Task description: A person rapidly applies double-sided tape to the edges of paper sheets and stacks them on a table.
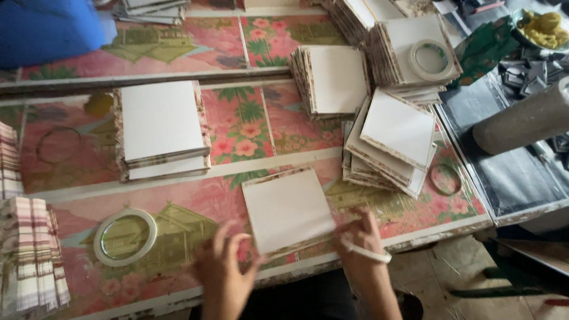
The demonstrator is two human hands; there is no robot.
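Card: a white square card [288,209] lay flat on the bench [178,201], just beyond both hands.
Left hand [222,269]: open, fingers at its near-left corner.
Right hand [358,240]: pinching its right edge, nearer.

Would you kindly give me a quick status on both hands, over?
Left hand open beside white square card. Right hand touching its lower right edge. Tape ring lies left, apart.

open tabletop [237,127] between card stacks [161,127], tape roll [125,236] left
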